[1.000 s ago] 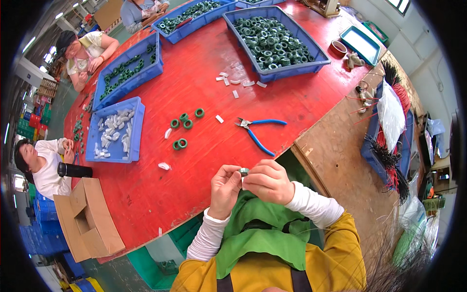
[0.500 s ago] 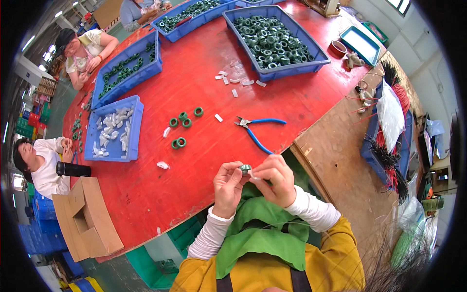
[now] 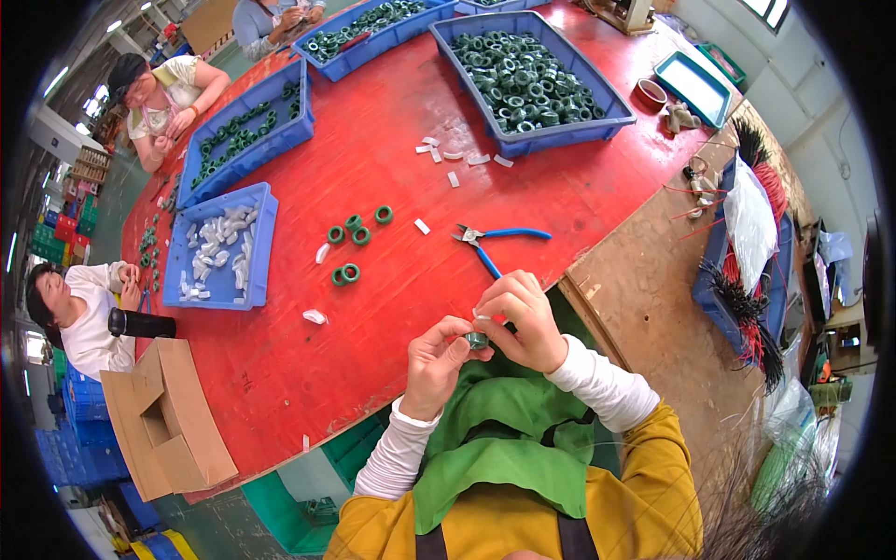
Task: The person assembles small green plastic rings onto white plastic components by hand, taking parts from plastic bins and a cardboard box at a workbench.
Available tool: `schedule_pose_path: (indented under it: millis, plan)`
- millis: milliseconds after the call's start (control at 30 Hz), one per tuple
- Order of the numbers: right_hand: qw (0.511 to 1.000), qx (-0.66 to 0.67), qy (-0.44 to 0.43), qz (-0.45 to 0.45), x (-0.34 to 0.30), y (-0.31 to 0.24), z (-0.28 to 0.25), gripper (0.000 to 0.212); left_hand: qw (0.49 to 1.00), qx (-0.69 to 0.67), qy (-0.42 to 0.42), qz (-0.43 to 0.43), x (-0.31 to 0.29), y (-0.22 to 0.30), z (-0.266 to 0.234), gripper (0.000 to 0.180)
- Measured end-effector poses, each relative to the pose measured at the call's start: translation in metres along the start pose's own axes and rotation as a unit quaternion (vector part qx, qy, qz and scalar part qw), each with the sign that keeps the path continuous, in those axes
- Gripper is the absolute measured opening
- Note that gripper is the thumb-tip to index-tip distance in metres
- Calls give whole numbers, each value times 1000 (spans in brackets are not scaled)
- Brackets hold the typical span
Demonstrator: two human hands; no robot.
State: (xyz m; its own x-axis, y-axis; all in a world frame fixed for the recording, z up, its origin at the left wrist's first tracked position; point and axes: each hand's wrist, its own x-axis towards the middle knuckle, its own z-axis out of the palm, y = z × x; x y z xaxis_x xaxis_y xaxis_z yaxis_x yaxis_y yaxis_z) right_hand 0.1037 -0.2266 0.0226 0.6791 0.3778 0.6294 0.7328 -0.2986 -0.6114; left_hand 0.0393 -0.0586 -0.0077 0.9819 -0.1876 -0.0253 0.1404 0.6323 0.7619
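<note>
A green ring (image 3: 477, 342) is pinched between the thumb and fingers of my left hand (image 3: 435, 366), just past the table's near edge. My right hand (image 3: 525, 323) is closed at the ring's right side, its fingertips on a small white strip (image 3: 479, 315) that my fingers partly cover. How far the strip sits in or around the ring is hidden. Blue-handled cutting pliers (image 3: 516, 233) lie beyond my hands with their jaws pointing left. Several loose green rings (image 3: 351, 273) rest on the table to the left, near a few white pieces (image 3: 315, 317).
A blue tray (image 3: 569, 140) full of green rings stands at the far side of the red table (image 3: 392, 187). To the left is a blue tray (image 3: 264, 250) of white pieces, with a cardboard box (image 3: 201, 439) nearer. Co-workers sit along the left side. Wire bundles (image 3: 770, 191) lie at right.
My right hand has shifted up and a little left over the ring. The ring has dropped slightly and turned, and less of the white strip shows.
</note>
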Motion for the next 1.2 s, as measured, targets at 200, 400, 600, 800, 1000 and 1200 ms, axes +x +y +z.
schedule_pose_path:
  millis: [200, 400, 600, 800, 1000, 1200]
  plan:
    - [907, 293, -78, 293, -20, 4, 9, 18, 1000, -21, 11, 6, -1, -5, -1, 17]
    - [819, 426, -92, 372, -28, -4, 8, 28, 998, -64, 18, -11, -1, -4, -1, 17]
    - [955, 235, -105, 149, -30, -5, 6, 35, 996, -89, 25, -13, -1, -4, -2, 17]
    - [970, 194, -75, 125, -26, -11, 5, 36, 996, -88, 21, -23, -2, -4, -2, 17]
    - [980, 155, -52, 113, -21, -10, 6, 35, 997, -57, 38, -45, 1, 2, -6, 18]
    - [993, -45, -78, -74, -2, -16, -7, 31, 996, -50, 61, -40, 1, -4, -4, 16]
